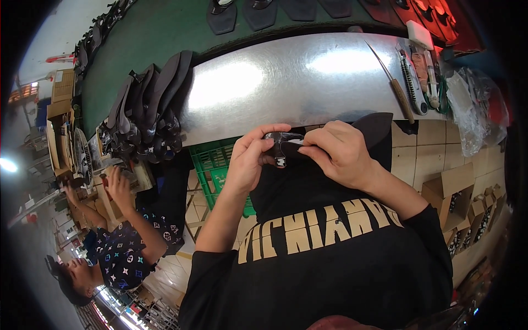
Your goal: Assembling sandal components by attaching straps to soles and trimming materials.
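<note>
My left hand [250,157] is closed round the front of a dark sandal [379,125], thumb and forefinger on its shiny black strap [281,144]. The sandal lies across my lap, close to the near edge of the metal worktop [275,82], and its wide sole end sticks out past my right wrist. With fingers bent together, my right hand [344,151] pinches the strap beside a small whitish patch, whose kind I cannot make out. My right fingers hide part of the strap and sole.
Dark sandals lie heaped [148,110] at the worktop's left. An awl [397,91], a utility knife [410,82] and a clear plastic bag [470,104] lie right. Beyond runs a green belt [181,27] with soles. A green crate [212,170] stands below; a co-worker [124,247] is at left.
</note>
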`<state>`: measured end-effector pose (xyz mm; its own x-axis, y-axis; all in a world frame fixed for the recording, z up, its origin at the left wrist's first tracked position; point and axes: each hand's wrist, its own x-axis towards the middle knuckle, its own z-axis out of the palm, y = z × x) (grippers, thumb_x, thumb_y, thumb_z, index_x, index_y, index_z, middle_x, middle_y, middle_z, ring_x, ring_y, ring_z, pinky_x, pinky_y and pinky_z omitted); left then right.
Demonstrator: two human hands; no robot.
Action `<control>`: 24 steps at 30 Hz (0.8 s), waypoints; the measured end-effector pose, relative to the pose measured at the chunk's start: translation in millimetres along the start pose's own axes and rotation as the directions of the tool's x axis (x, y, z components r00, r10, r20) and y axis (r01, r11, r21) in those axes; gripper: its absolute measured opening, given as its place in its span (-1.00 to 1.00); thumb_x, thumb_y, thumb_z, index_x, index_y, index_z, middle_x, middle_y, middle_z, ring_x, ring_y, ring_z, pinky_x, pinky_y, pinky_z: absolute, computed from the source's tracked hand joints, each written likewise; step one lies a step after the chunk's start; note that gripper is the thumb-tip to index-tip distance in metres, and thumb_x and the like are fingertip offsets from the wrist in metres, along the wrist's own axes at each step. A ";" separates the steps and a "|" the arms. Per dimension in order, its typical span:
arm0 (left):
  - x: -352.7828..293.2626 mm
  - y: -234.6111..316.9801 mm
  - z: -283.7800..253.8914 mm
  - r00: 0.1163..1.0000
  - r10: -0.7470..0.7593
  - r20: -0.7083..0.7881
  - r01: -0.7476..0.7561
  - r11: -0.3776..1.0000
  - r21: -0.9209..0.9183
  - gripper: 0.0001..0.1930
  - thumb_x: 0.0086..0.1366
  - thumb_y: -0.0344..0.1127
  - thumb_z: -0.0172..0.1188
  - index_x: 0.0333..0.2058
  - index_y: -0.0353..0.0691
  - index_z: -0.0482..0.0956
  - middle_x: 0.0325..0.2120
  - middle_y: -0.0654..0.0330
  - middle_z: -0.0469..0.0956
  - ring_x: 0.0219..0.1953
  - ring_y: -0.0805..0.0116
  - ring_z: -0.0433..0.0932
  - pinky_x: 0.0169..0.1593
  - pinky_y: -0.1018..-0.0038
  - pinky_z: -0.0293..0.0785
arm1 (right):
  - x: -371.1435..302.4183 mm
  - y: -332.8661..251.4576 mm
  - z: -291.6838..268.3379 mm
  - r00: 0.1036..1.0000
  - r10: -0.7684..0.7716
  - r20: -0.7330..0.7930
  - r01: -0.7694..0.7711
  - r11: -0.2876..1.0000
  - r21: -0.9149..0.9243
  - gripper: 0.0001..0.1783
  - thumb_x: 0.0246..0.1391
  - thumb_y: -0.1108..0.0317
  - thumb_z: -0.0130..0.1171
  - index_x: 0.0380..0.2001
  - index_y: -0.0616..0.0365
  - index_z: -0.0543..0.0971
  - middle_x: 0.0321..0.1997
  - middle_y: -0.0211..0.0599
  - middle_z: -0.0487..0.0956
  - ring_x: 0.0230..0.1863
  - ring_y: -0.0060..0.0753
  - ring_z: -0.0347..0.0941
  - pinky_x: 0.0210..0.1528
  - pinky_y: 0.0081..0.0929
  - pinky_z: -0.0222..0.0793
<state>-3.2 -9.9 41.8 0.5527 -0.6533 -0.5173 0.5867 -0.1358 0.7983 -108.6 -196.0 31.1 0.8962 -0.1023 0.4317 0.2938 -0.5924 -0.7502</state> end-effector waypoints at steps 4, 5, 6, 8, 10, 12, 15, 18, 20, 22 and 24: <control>-0.4 -1.3 2.6 1.000 0.005 -0.010 -0.004 0.996 0.084 -0.65 0.28 -0.42 -0.13 -0.04 -0.33 0.53 -0.26 0.23 0.58 -0.37 0.57 0.52 -0.36 0.64 0.47 | 0.0 0.0 1.7 1.000 0.003 -0.006 -0.003 0.999 -0.034 -0.80 -0.15 0.48 0.32 -0.47 0.15 0.48 -0.60 -0.28 0.45 -0.54 -0.19 0.41 -0.43 -0.32 0.30; -0.9 -2.0 3.1 1.000 0.002 -0.008 -0.001 0.996 0.084 -0.65 0.28 -0.42 -0.13 -0.04 -0.33 0.53 -0.26 0.23 0.58 -0.37 0.57 0.52 -0.36 0.64 0.47 | -0.4 1.4 2.7 1.000 0.011 -0.005 -0.011 0.999 -0.032 -0.81 -0.15 0.48 0.32 -0.47 0.15 0.48 -0.61 -0.28 0.44 -0.54 -0.19 0.41 -0.43 -0.32 0.30; -2.3 -2.8 3.5 1.000 0.009 -0.010 -0.008 0.991 0.133 -0.67 0.31 -0.39 -0.12 -0.04 -0.32 0.54 -0.28 0.25 0.58 -0.37 0.60 0.51 -0.35 0.65 0.46 | -1.0 2.3 3.5 1.000 0.017 -0.004 -0.017 0.999 -0.029 -0.81 -0.15 0.49 0.32 -0.47 0.15 0.48 -0.61 -0.28 0.44 -0.54 -0.19 0.41 -0.44 -0.32 0.30; -4.3 -3.2 5.5 1.000 0.014 -0.007 -0.013 0.983 0.181 -0.68 0.33 -0.37 -0.11 -0.05 -0.30 0.54 -0.30 0.27 0.58 -0.37 0.62 0.49 -0.33 0.66 0.45 | -3.2 4.2 4.1 1.000 0.028 0.006 -0.028 0.999 -0.024 -0.81 -0.15 0.49 0.32 -0.47 0.15 0.48 -0.62 -0.27 0.44 -0.55 -0.19 0.41 -0.44 -0.31 0.30; -5.8 -4.3 7.4 0.999 0.026 -0.024 -0.019 0.969 0.246 -0.73 0.34 -0.34 0.00 -0.07 -0.29 0.56 -0.35 0.32 0.57 -0.39 0.67 0.46 -0.33 0.69 0.39 | -5.0 5.3 5.0 0.999 0.040 0.018 -0.040 0.999 -0.019 -0.82 -0.15 0.49 0.31 -0.47 0.15 0.48 -0.62 -0.27 0.44 -0.55 -0.19 0.40 -0.45 -0.31 0.30; -6.2 -8.0 9.0 0.998 0.048 -0.050 -0.032 0.958 0.285 -0.76 0.32 -0.35 0.06 -0.10 -0.29 0.57 -0.38 0.35 0.57 -0.41 0.68 0.44 -0.34 0.70 0.37 | -5.2 5.2 4.4 0.999 0.045 0.025 -0.045 0.999 -0.001 -0.81 -0.13 0.48 0.31 -0.46 0.15 0.47 -0.61 -0.26 0.45 -0.54 -0.18 0.42 -0.45 -0.30 0.31; -7.6 -12.9 12.1 0.988 0.119 -0.101 -0.083 0.950 0.301 -0.82 0.28 -0.40 0.15 -0.17 -0.30 0.60 -0.44 0.39 0.55 -0.44 0.70 0.41 -0.35 0.71 0.34 | -2.9 -0.3 2.7 0.994 0.106 0.017 -0.107 0.992 0.060 -0.80 -0.11 0.46 0.32 -0.41 0.16 0.48 -0.57 -0.26 0.49 -0.49 -0.17 0.47 -0.42 -0.31 0.35; -6.7 -17.9 12.4 0.974 0.185 -0.134 -0.139 0.946 0.294 -0.85 0.26 -0.44 0.18 -0.22 -0.32 0.62 -0.48 0.41 0.54 -0.45 0.70 0.39 -0.34 0.72 0.33 | -0.3 -3.7 1.1 0.974 0.225 0.034 -0.227 0.959 0.171 -0.78 -0.07 0.43 0.31 -0.33 0.18 0.50 -0.51 -0.25 0.55 -0.43 -0.16 0.52 -0.39 -0.33 0.38; -6.1 -19.6 12.4 0.968 0.207 -0.141 -0.155 0.938 0.311 -0.87 0.25 -0.44 0.19 -0.24 -0.32 0.63 -0.48 0.41 0.54 -0.45 0.70 0.39 -0.34 0.72 0.33 | -0.8 -1.8 -0.7 0.976 0.205 0.070 -0.213 0.967 0.140 -0.79 -0.06 0.42 0.30 -0.32 0.18 0.52 -0.50 -0.24 0.56 -0.42 -0.15 0.53 -0.39 -0.34 0.39; -5.4 -19.4 13.5 0.966 0.210 -0.153 -0.160 0.944 0.288 -0.88 0.24 -0.46 0.19 -0.26 -0.33 0.63 -0.50 0.41 0.53 -0.45 0.71 0.39 -0.34 0.72 0.33 | -1.9 0.1 -2.7 0.977 0.187 0.107 -0.198 0.974 0.108 -0.80 -0.04 0.41 0.29 -0.31 0.18 0.54 -0.49 -0.23 0.57 -0.41 -0.15 0.54 -0.38 -0.34 0.40; -5.5 -16.6 14.8 0.968 0.208 -0.143 -0.157 0.941 0.301 -0.88 0.24 -0.44 0.19 -0.27 -0.32 0.63 -0.50 0.41 0.53 -0.45 0.71 0.39 -0.35 0.72 0.33 | -3.3 2.6 -1.8 0.980 0.155 0.126 -0.165 0.983 0.081 -0.79 -0.06 0.48 0.31 -0.28 0.23 0.60 -0.48 -0.27 0.59 -0.46 -0.38 0.52 -0.39 -0.53 0.38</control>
<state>-24.8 -15.0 36.0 0.7415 -0.5537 -0.3789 0.2867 -0.2491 0.9251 -111.4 -198.6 28.6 0.9654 -0.0912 0.2442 0.1674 -0.5009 -0.8492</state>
